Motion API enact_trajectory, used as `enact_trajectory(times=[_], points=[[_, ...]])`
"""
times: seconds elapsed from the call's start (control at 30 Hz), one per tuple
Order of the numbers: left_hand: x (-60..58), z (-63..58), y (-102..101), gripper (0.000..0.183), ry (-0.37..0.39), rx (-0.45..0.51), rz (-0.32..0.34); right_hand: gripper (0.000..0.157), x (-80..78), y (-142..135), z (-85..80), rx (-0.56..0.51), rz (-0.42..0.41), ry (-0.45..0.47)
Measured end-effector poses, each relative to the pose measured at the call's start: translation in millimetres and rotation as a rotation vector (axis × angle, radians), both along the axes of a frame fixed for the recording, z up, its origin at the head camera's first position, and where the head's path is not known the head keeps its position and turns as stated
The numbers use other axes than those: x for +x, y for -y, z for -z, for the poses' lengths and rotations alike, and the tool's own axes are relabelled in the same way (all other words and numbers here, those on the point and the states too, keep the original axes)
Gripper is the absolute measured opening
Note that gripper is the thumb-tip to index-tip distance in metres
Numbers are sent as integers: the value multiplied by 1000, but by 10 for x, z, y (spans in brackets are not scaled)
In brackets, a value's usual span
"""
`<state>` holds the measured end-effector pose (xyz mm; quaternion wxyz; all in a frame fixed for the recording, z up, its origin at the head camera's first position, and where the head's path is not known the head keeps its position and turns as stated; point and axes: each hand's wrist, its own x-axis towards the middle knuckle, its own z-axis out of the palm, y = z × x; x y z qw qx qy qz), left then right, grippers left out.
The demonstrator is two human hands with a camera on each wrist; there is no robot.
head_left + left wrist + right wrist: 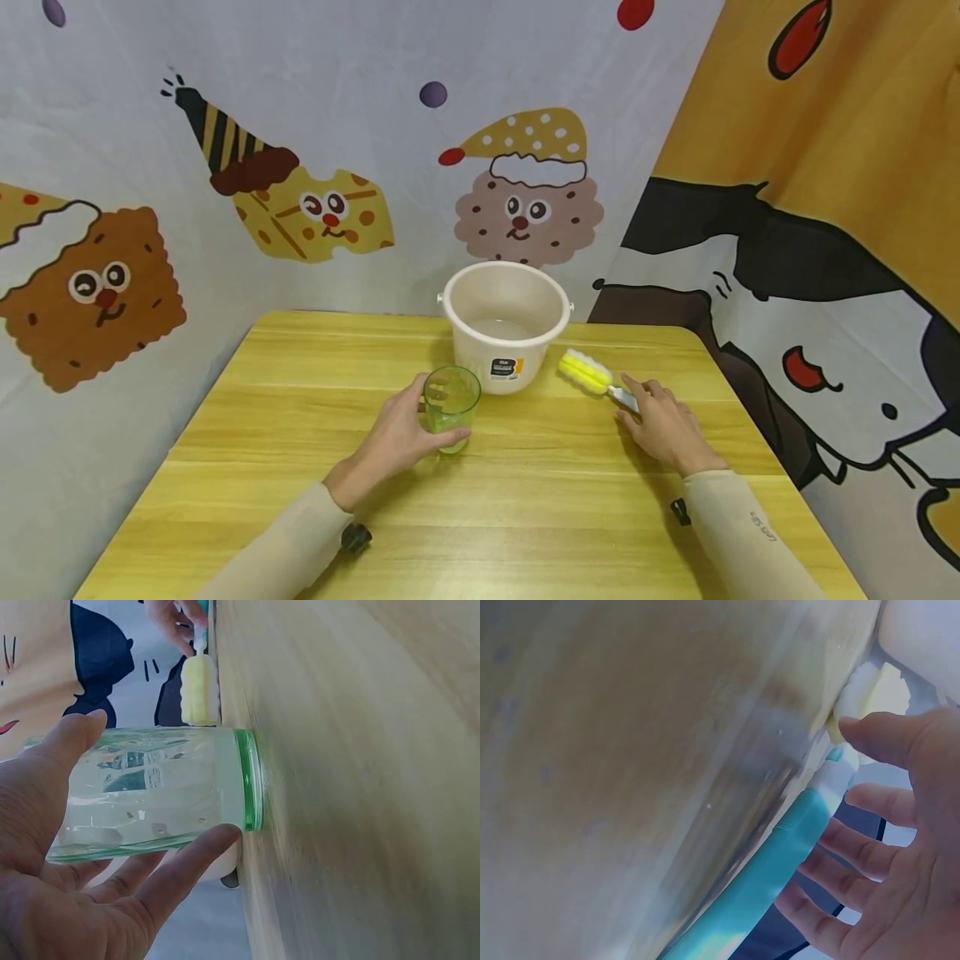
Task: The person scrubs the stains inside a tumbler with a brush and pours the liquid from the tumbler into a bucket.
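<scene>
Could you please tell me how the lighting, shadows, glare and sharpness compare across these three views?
Head view: evenly lit and fairly crisp, with soft shadows on the table beside the sleeves; left wrist view: dimmer and turned sideways, pale reflections on the green glass, wood grain soft; right wrist view: hazy, tabletop blurred, a bright highlight low on the turquoise handle.
</scene>
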<state>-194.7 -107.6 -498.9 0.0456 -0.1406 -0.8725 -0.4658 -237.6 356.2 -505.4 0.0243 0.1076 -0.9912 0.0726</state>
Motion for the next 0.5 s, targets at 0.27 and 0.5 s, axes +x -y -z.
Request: enact_trajectory(times=[0.27, 0.5], points=[[-9, -9, 25, 89, 7, -20, 4, 68, -7, -24, -6, -26, -2, 8], [-6, -21, 32, 86, 7, -17, 13, 59, -27, -51, 13, -42, -11, 5]])
